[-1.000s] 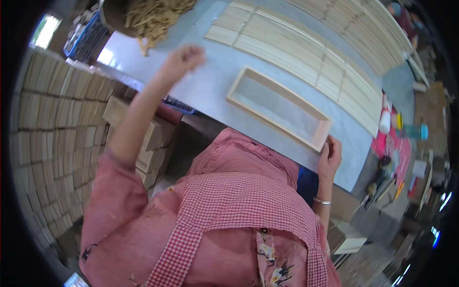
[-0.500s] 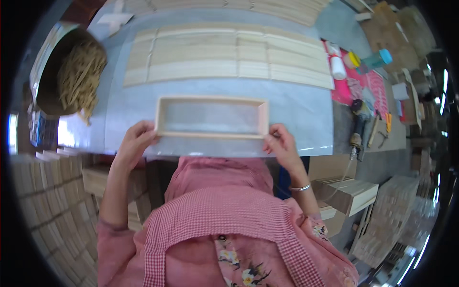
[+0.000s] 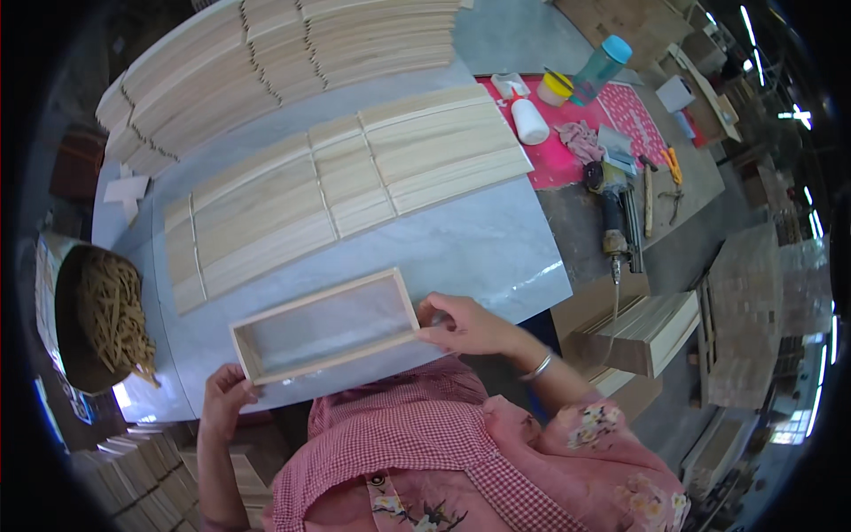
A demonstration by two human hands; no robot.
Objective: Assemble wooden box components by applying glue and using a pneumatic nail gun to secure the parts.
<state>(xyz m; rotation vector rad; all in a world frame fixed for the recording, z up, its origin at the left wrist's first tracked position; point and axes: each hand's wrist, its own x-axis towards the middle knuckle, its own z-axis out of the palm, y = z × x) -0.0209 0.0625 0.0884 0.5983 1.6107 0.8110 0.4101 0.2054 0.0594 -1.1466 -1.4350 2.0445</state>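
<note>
A shallow rectangular wooden frame point(image 3: 326, 365) of pale wood lies at the near edge of the grey-white table, the tabletop showing through its middle. My left hand point(image 3: 228, 395) pinches its near left corner between thumb and fingers. At the opposite end my right hand point(image 3: 470, 325), with a bangle on the wrist, has thumb and curled fingers closed on the short right side. Just beyond the frame lie flat bundles of thin wooden slats point(image 3: 355, 177), bound with pale bands.
A taller stack of bound slats point(image 3: 292, 62) stands farther back. On the left is a bin of tan strips point(image 3: 115, 310). To the right are a white bottle point(image 3: 529, 121), a teal bottle point(image 3: 603, 69), a nail gun with a hose point(image 3: 613, 222) and a hammer point(image 3: 648, 195).
My view has swung to the right, so the table and frame now appear slanted. Both hands remain at the ends of the frame; the right hand shows more from its back.
</note>
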